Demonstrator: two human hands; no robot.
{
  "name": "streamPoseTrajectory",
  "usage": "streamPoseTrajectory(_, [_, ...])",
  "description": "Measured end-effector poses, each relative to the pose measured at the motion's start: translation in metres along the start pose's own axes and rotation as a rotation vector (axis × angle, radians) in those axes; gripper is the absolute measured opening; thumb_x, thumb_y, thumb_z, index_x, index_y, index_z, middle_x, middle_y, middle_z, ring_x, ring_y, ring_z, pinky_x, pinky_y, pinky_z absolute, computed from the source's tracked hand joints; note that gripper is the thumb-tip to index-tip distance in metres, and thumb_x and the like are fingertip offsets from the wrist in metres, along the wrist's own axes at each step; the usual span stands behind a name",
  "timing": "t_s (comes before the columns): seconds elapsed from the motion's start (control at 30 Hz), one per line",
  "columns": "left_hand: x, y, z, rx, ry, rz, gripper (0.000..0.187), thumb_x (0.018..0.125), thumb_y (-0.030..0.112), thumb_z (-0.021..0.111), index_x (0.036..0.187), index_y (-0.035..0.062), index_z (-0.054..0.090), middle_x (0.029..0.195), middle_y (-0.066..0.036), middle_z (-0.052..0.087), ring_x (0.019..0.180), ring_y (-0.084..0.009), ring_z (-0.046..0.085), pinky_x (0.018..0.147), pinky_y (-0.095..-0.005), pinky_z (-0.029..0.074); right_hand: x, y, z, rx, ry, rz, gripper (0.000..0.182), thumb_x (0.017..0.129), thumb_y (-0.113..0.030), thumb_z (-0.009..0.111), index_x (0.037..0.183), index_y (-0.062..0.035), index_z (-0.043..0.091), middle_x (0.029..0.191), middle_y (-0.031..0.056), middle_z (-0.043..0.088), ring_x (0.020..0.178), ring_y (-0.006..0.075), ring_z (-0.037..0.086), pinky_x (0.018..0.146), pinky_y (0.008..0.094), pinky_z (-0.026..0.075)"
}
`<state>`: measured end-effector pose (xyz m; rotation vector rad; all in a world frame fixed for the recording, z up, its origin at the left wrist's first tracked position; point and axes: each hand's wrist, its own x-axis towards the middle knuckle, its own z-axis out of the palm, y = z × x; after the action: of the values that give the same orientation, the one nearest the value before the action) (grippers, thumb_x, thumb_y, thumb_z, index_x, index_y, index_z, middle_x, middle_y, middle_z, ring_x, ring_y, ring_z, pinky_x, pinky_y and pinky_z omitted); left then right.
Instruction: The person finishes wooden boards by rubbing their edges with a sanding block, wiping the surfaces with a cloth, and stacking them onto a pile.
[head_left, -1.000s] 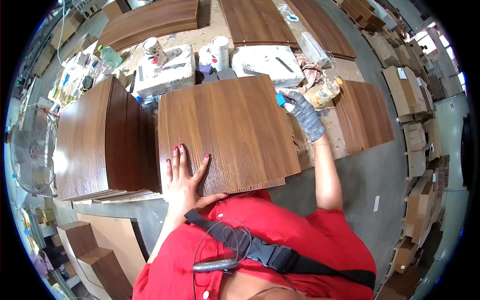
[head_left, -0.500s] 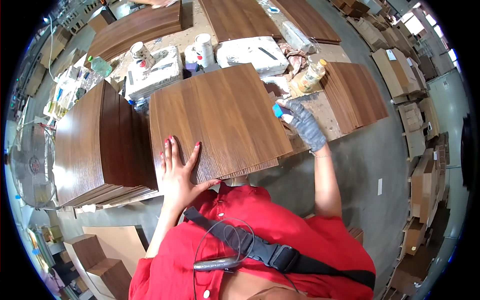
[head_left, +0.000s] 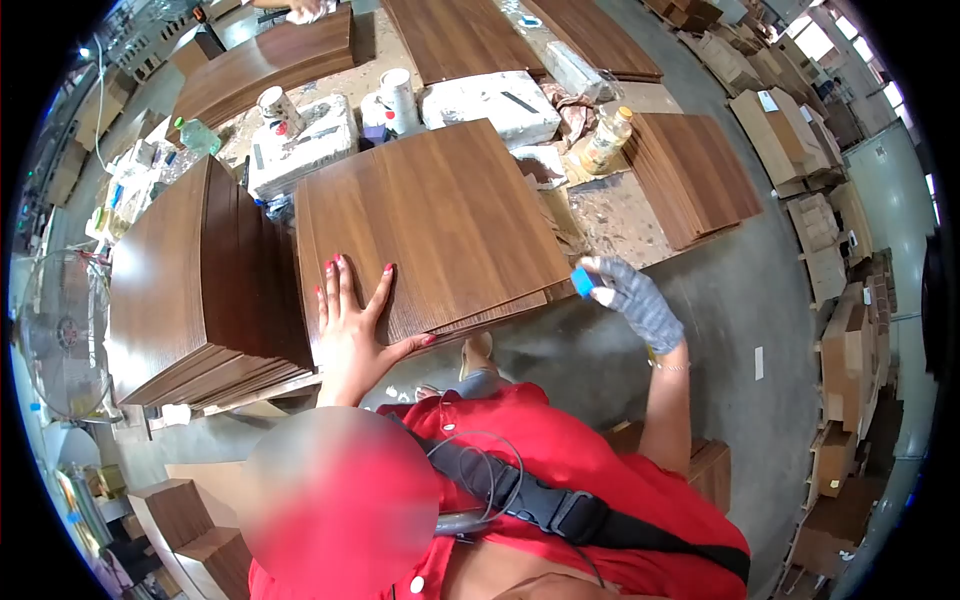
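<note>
My left hand lies flat with spread fingers on the near left part of a brown wood-grain board, the top one of a small stack. In a grey fingerless-style glove, my right hand pinches a small blue block with a dark side. That block is right at the board's near right corner. Left of the board rises a taller stack of similar panels, its edges facing my left hand.
Behind the board stand white cups and wrapped white blocks. A yellow-capped bottle is at the right, beside another panel stack. A fan stands at far left. Another person's hand shows at the top.
My right hand has moved with the blue block toward me, from the board's right edge to its near right corner. My left hand stays flat on the board. The view has shifted slightly.
</note>
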<state>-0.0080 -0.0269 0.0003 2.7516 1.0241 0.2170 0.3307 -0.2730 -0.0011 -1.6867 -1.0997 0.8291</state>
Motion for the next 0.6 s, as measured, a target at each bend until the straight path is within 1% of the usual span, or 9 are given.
streamPoseTrajectory(0.07, [-0.002, 0.001, -0.002, -0.008, -0.005, 0.021, 0.104, 0.068, 0.071, 0.077, 0.155, 0.0281, 0.041, 0.163, -0.032, 0.014, 0.153, -0.0467, 0.013, 0.122, -0.0564, 0.018, -0.023, -0.006, 0.001, 0.294, -0.025, 0.174, 0.048, 0.090, -0.006, 0.071, 0.136, -0.0033, 0.060, 0.132, 0.0038, 0.065, 0.123, 0.0137, 0.058, 0.107, 0.0308, 0.046])
streamPoseTrajectory(0.17, [-0.012, -0.002, -0.010, -0.081, -0.043, 0.121, 0.100, 0.068, 0.057, 0.084, 0.154, 0.0283, 0.043, 0.164, -0.029, 0.016, 0.153, -0.0468, 0.014, 0.121, -0.0570, 0.021, -0.031, -0.021, 0.018, 0.179, 0.089, 0.013, 0.050, 0.089, -0.005, 0.072, 0.137, -0.0020, 0.059, 0.133, 0.0060, 0.064, 0.124, 0.0146, 0.058, 0.108, 0.0311, 0.045])
streamPoseTrajectory(0.23, [-0.023, -0.012, -0.011, -0.179, -0.060, 0.213, 0.097, 0.068, 0.048, 0.087, 0.153, 0.0284, 0.044, 0.165, -0.025, 0.018, 0.153, -0.0444, 0.015, 0.122, -0.0550, 0.022, -0.019, -0.034, 0.041, 0.428, 0.007, -0.005, 0.053, 0.086, -0.007, 0.075, 0.136, -0.0022, 0.059, 0.131, 0.0076, 0.064, 0.120, 0.0178, 0.061, 0.105, 0.0318, 0.048])
streamPoseTrajectory(0.3, [-0.031, -0.024, -0.015, -0.257, -0.068, 0.277, 0.093, 0.070, 0.035, 0.087, 0.152, 0.0233, 0.046, 0.165, -0.013, 0.027, 0.153, -0.0326, 0.022, 0.124, -0.0490, 0.022, -0.004, -0.037, 0.081, 0.272, -0.009, -0.088, 0.048, 0.084, -0.008, 0.078, 0.129, -0.0029, 0.063, 0.125, 0.0067, 0.065, 0.115, 0.0168, 0.063, 0.101, 0.0317, 0.051])
streamPoseTrajectory(0.33, [-0.035, -0.029, -0.015, -0.270, -0.051, 0.258, 0.092, 0.070, 0.033, 0.087, 0.152, 0.0208, 0.046, 0.164, -0.011, 0.030, 0.153, -0.0292, 0.025, 0.124, -0.0479, 0.022, -0.001, -0.069, 0.107, 0.146, 0.032, -0.055, 0.045, 0.080, -0.009, 0.081, 0.122, -0.0060, 0.067, 0.115, 0.0060, 0.067, 0.106, 0.0159, 0.066, 0.091, 0.0311, 0.056])
streamPoseTrajectory(0.4, [-0.045, -0.037, -0.011, -0.275, 0.013, 0.250, 0.090, 0.070, 0.026, 0.086, 0.150, 0.0157, 0.047, 0.160, -0.006, 0.039, 0.150, -0.0216, 0.032, 0.124, -0.0451, 0.023, 0.007, -0.073, 0.159, -0.064, 0.077, -0.272, 0.049, 0.073, -0.013, 0.088, 0.118, -0.0110, 0.069, 0.101, 0.0069, 0.065, 0.093, 0.0182, 0.068, 0.076, 0.0304, 0.057])
streamPoseTrajectory(0.43, [-0.047, -0.038, -0.008, -0.274, 0.019, 0.244, 0.090, 0.070, 0.026, 0.086, 0.150, 0.0157, 0.047, 0.160, -0.006, 0.039, 0.150, -0.0216, 0.032, 0.124, -0.0451, 0.023, 0.009, -0.071, 0.184, -0.079, 0.068, -0.316, 0.048, 0.072, -0.014, 0.089, 0.116, -0.0103, 0.069, 0.100, 0.0069, 0.065, 0.092, 0.0179, 0.067, 0.075, 0.0305, 0.057])
streamPoseTrajectory(0.5, [-0.053, -0.038, 0.000, -0.220, 0.069, 0.231, 0.087, 0.071, 0.022, 0.084, 0.149, 0.0161, 0.048, 0.161, -0.004, 0.038, 0.150, -0.0212, 0.033, 0.123, -0.0444, 0.025, 0.010, -0.078, 0.225, -0.163, 0.059, -0.355, 0.044, 0.070, -0.020, 0.088, 0.108, -0.0096, 0.069, 0.100, 0.0123, 0.065, 0.088, 0.0286, 0.066, 0.079, 0.0380, 0.056])
streamPoseTrajectory(0.6, [-0.053, -0.042, 0.006, -0.213, 0.098, 0.209, 0.082, 0.072, 0.011, 0.079, 0.149, 0.0147, 0.049, 0.159, -0.003, 0.041, 0.149, -0.0197, 0.035, 0.123, -0.0423, 0.027, 0.019, -0.077, 0.258, -0.363, 0.058, -0.571, 0.045, 0.070, -0.023, 0.088, 0.109, -0.0121, 0.068, 0.093, 0.0126, 0.063, 0.086, 0.0304, 0.064, 0.077, 0.0397, 0.054])
